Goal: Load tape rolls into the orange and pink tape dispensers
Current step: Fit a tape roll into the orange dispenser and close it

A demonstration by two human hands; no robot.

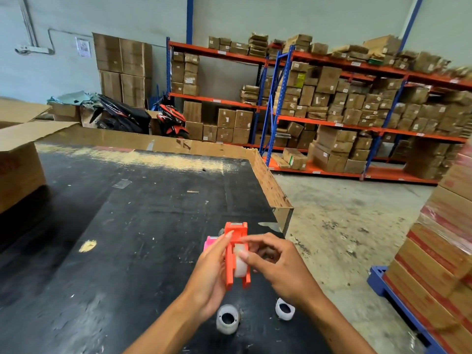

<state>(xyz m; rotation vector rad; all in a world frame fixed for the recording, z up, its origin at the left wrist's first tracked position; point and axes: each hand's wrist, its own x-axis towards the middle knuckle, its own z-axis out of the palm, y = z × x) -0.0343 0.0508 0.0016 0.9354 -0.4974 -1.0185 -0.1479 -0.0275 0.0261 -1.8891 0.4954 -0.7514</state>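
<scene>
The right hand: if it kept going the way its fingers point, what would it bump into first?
Most likely the tape roll sitting inside the orange dispenser. The right hand points leftward, its fingertips already at that roll, with the left hand just behind the dispenser. Depth is hard to judge.

Both forearms come in from the bottom edge and meet near the middle. The left hand (212, 272) is raised with its fingers (224, 241) stretched upward and closed in a grip. The right hand (275, 264) is curled, its fingers bent toward the left hand.
</scene>
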